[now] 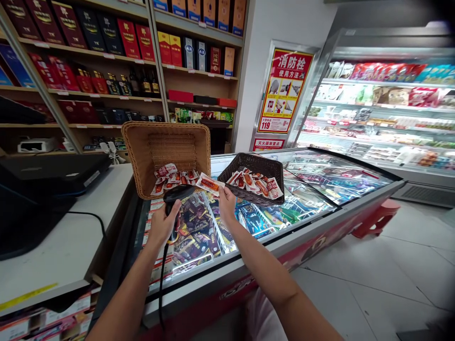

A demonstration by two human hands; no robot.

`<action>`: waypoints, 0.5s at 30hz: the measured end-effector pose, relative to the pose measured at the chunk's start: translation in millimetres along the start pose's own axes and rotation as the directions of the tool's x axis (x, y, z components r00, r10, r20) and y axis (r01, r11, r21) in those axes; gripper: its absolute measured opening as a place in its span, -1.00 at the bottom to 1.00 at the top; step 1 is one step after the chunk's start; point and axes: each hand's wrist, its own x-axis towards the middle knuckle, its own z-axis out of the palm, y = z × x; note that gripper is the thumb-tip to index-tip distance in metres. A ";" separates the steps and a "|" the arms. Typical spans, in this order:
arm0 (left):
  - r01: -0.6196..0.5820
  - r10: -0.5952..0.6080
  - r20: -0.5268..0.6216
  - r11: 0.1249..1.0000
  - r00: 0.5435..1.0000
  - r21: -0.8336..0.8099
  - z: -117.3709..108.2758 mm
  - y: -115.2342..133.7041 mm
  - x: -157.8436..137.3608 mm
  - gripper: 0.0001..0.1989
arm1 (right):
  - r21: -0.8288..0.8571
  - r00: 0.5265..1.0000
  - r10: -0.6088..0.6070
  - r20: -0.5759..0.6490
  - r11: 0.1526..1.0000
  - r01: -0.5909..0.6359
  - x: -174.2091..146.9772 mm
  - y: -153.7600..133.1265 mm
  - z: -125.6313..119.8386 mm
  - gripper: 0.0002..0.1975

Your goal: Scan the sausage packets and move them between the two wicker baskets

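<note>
My left hand (162, 226) is wrapped round the handle of a black barcode scanner (179, 192), whose cord hangs down past my wrist. Pinched in my right hand (226, 201) is a packaged sausage (209, 183) in a clear, white and red wrapper, held just right of the scanner's head. Behind the scanner, a tan wicker basket (130, 147) stands tilted with several packaged sausages (170, 177) at its bottom. To the right of my right hand, a dark brown woven basket (279, 168) holds several more wrapped sausages (256, 183).
Both baskets are over a glass-topped chest freezer (270, 241) full of packaged goods. A white counter (71, 241) with a black machine (31, 194) stands on the left. Shelves of boxed bottles (106, 52) rise behind. A red stool (378, 220) is on the floor at right.
</note>
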 end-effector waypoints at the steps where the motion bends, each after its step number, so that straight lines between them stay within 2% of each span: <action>1: 0.003 -0.003 0.005 1.000 1.000 -0.004 0.1 2.2 -1.0 -0.44 | 0.002 1.000 -0.002 -0.003 1.000 0.002 0.1 -0.9 -0.3 -0.45; 13: 0.045 -0.042 0.055 0.997 0.998 -0.065 1.5 8.2 -3.3 -0.41 | 0.019 1.000 0.001 -0.015 1.000 0.000 0.3 -3.7 -1.9 -0.47; 15: 0.060 -0.058 0.026 0.994 0.998 -0.091 3.0 10.5 -3.8 -0.41 | 0.016 0.999 -0.009 -0.047 1.000 0.010 2.0 -3.7 -2.6 -0.47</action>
